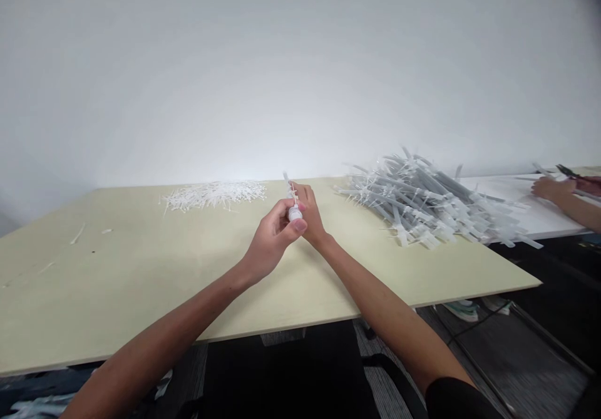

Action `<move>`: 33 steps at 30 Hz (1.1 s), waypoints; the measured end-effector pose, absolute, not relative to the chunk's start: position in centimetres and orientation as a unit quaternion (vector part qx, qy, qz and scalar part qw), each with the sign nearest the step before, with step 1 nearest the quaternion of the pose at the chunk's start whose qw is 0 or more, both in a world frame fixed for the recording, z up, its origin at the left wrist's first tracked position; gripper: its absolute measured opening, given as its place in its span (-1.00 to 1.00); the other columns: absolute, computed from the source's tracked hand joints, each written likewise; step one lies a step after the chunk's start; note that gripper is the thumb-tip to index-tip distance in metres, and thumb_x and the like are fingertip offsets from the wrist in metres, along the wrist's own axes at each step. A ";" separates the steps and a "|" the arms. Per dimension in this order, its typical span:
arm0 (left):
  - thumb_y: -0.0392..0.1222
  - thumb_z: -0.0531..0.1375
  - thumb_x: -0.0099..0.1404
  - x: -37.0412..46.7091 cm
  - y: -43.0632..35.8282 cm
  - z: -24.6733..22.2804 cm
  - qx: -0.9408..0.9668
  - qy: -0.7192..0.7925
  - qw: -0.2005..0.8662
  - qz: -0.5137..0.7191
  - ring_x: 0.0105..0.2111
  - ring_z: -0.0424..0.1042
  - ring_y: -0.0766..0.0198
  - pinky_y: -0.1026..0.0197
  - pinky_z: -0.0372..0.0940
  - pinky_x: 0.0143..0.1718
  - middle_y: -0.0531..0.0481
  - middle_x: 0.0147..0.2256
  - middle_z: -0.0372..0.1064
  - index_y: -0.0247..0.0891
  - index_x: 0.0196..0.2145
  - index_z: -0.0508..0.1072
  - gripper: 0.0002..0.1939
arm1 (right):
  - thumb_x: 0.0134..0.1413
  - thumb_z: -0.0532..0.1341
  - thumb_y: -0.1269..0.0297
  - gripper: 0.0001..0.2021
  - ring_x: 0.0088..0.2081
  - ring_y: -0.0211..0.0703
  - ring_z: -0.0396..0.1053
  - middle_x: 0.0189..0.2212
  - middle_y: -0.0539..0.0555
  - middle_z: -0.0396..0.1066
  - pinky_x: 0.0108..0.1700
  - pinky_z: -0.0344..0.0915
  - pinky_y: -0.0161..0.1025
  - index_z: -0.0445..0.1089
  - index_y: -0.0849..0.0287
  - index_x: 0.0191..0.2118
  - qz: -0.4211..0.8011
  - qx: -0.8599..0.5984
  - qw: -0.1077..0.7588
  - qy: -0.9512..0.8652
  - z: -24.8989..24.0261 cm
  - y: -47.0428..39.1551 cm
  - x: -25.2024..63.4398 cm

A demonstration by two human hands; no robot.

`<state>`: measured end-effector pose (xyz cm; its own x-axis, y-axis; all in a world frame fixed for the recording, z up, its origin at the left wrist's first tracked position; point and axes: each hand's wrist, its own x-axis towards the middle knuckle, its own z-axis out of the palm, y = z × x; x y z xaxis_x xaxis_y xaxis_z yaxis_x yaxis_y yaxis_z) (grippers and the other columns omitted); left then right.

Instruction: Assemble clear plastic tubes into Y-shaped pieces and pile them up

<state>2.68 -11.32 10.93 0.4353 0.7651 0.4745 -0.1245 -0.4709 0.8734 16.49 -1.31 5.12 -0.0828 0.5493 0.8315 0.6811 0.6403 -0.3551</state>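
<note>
"what's at the left, from where you're watching?"

"on the bench (141, 294) i see a heap of thin white pieces (216, 195), spread toward the wall (235, 74), probably so they're within reach yet out of the way."

"and the middle?"

"my left hand (272, 237) pinches a round white piece (295, 213), lifted off the bench, its end toward me, i'd guess for a good look. a pale strip (287, 180) sticks up just beyond."

"the right hand?"

"my right hand (312, 216) sits just behind, fingers bent near the strip, perhaps to steady it; partly hidden, so i can't tell whether it grips."

"further right?"

"a tangled pile of grey tubes (422, 190), likely set aside to give me elbow room. past it, a co-worker's hand (554, 189) near a dark tool (567, 171)."
</note>
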 end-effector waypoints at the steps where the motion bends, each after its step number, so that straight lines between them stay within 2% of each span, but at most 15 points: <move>1: 0.13 0.08 0.25 2.5 -11.2 11.0 0.712 0.218 0.466 0.477 -0.31 0.23 0.27 0.22 0.15 -0.25 0.00 -0.37 0.22 -0.25 -0.10 0.27 -0.58 | 0.10 0.09 0.37 -0.57 0.01 -0.03 0.19 -0.03 0.20 0.20 0.03 0.28 -0.03 0.18 0.14 0.12 -0.047 -0.406 0.543 -0.733 5.2 -1.3 16.5; 6: 0.23 0.09 0.19 1.6 -10.0 10.9 0.725 0.176 0.485 0.457 -0.32 0.24 0.24 0.14 0.17 -0.17 0.00 -0.39 0.22 -0.25 -0.10 0.28 -0.48 | 0.11 0.10 0.30 -0.54 -0.12 -0.16 0.29 -0.01 0.15 0.12 -0.14 0.39 -0.16 0.17 0.04 0.15 0.091 -0.383 0.595 -0.700 5.6 -1.0 16.9; 12: 0.27 0.05 0.18 1.2 -9.1 10.1 0.714 0.172 0.490 0.469 -0.34 0.27 0.21 0.05 0.16 -0.10 0.01 -0.42 0.20 -0.23 -0.14 0.29 -0.48 | 0.00 0.21 0.21 -0.62 -0.15 -0.16 0.31 -0.03 0.11 0.16 -0.15 0.39 -0.17 0.33 0.03 0.00 0.205 -0.386 0.593 -0.676 5.7 0.1 17.9; 21: 0.27 0.06 0.18 1.4 -9.3 10.0 0.714 0.164 0.493 0.470 -0.33 0.28 0.21 0.08 0.16 -0.12 0.01 -0.42 0.21 -0.24 -0.12 0.28 -0.46 | -0.07 0.23 0.22 -0.69 -0.29 -0.21 0.36 -0.08 0.06 0.30 -0.24 0.36 -0.21 0.32 0.11 -0.14 0.200 -0.394 0.608 -0.660 5.8 -0.3 17.7; 25: 0.26 0.07 0.18 1.4 -9.2 9.9 0.713 0.164 0.491 0.472 -0.33 0.28 0.21 0.08 0.16 -0.13 0.01 -0.42 0.21 -0.24 -0.12 0.27 -0.47 | -0.10 0.24 0.17 -0.68 -0.29 -0.19 0.36 -0.08 0.08 0.33 -0.28 0.35 -0.21 0.28 0.13 -0.18 0.222 -0.405 0.609 -0.645 5.7 -0.2 17.5; 29: 0.27 0.06 0.18 1.4 -9.1 9.8 0.705 0.170 0.494 0.480 -0.34 0.27 0.21 0.08 0.16 -0.13 0.02 -0.42 0.20 -0.22 -0.14 0.26 -0.49 | -0.08 0.24 0.12 -0.62 -0.27 -0.19 0.37 -0.07 0.09 0.33 -0.29 0.35 -0.22 0.22 0.11 -0.13 0.220 -0.403 0.605 -0.651 5.5 -0.2 17.4; 33: 0.28 0.05 0.18 1.4 -9.2 9.9 0.712 0.176 0.491 0.471 -0.35 0.27 0.22 0.10 0.15 -0.15 0.01 -0.42 0.20 -0.23 -0.16 0.28 -0.48 | -0.02 0.21 0.15 -0.66 -0.23 -0.18 0.34 -0.07 0.11 0.30 -0.25 0.35 -0.20 0.25 0.11 -0.10 0.166 -0.395 0.596 -0.679 5.6 -0.4 17.4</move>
